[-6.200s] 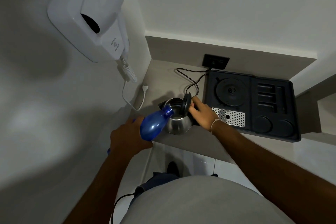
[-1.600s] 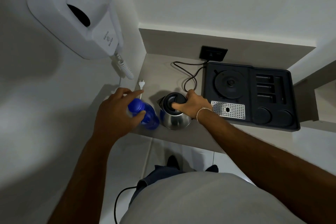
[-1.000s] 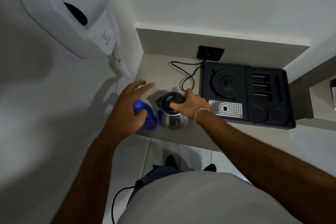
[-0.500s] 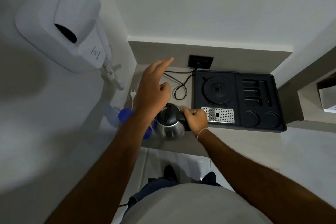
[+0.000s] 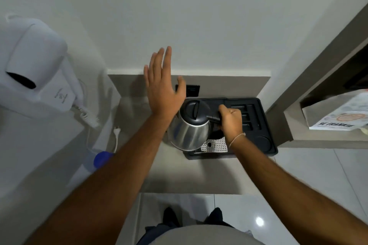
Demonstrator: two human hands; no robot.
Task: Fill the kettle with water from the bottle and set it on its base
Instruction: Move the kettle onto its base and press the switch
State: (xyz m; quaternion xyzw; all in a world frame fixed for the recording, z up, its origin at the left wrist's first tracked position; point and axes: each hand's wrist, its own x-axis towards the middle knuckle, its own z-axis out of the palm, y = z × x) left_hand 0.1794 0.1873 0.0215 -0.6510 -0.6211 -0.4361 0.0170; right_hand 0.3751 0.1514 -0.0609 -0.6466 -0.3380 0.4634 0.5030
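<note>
Gripping the kettle (image 5: pixel 190 125) handle, right hand (image 5: pixel 231 120) over tray (image 5: pixel 266 125).

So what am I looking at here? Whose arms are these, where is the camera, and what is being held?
There is no machine here: these are a person's two bare arms, filmed by one wide-angle camera worn on their head, looking down at a small corner counter. The right hand grips the black handle of a steel electric kettle, lid closed, carrying it tilted over a black tray. Whether it touches the tray I cannot tell. The left hand is open and empty, raised in front of the wall. At the counter's left edge stands a blue-capped water bottle, with a loose white plug behind it. A white wall-mounted hair dryer hangs at far left.
</note>
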